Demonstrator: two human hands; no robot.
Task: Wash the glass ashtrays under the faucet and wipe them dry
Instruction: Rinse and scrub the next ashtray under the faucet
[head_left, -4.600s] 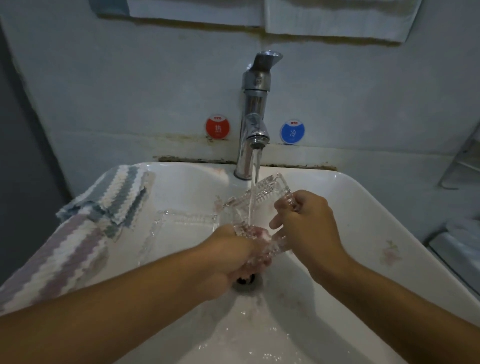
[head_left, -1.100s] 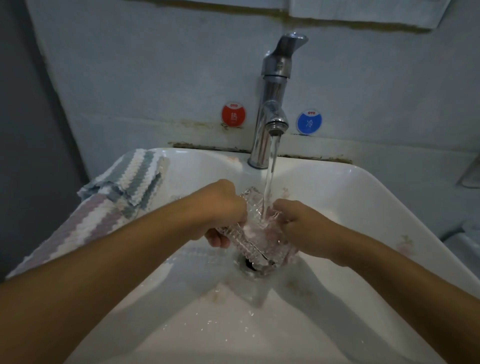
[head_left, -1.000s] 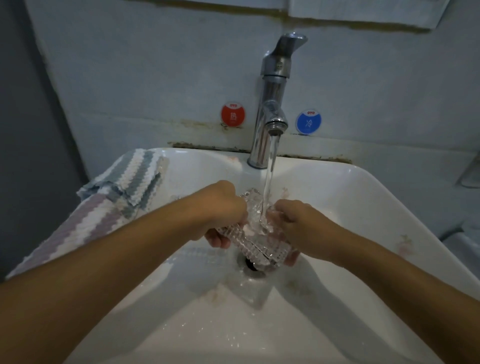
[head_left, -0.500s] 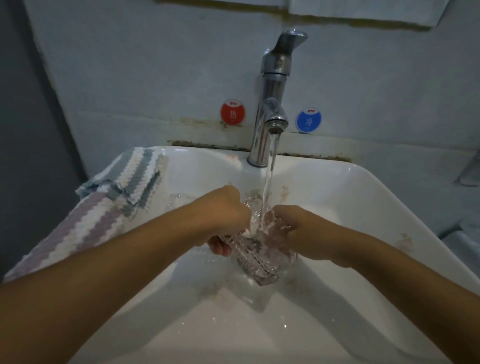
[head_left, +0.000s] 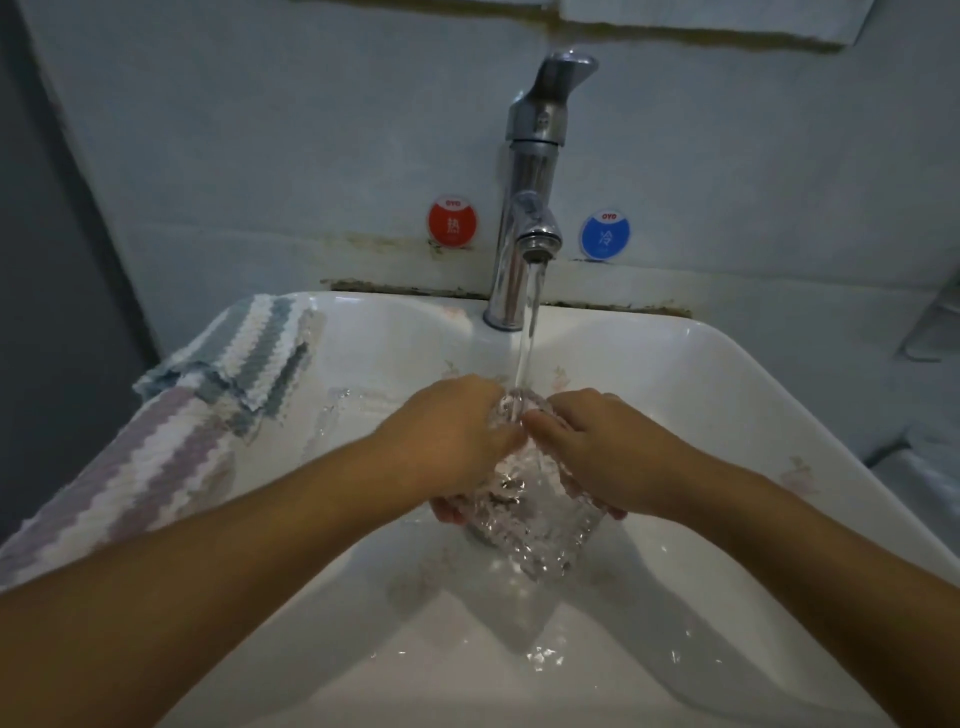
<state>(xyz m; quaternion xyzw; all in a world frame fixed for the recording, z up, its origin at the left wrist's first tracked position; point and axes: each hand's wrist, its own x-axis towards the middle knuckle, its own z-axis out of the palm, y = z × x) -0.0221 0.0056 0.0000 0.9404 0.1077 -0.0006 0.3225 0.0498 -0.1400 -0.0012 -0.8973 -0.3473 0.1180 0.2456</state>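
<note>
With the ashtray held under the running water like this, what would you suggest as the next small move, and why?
Probably turn the glass ashtray a little under the stream, since the left hand and right hand both grip it and the faucet water strikes only its upper edge.

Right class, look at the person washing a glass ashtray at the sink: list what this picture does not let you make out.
Head view, the only one:
- Ashtray: its shape and any dirt, blurred by running water and covered by both hands.
- Left hand and right hand: the fingers curl under the glass, out of sight.
- Drain: hidden behind the ashtray.
- Second ashtray: clear glass against the white sink, outline faint.
- Striped towel: cut off by the left edge.
</note>
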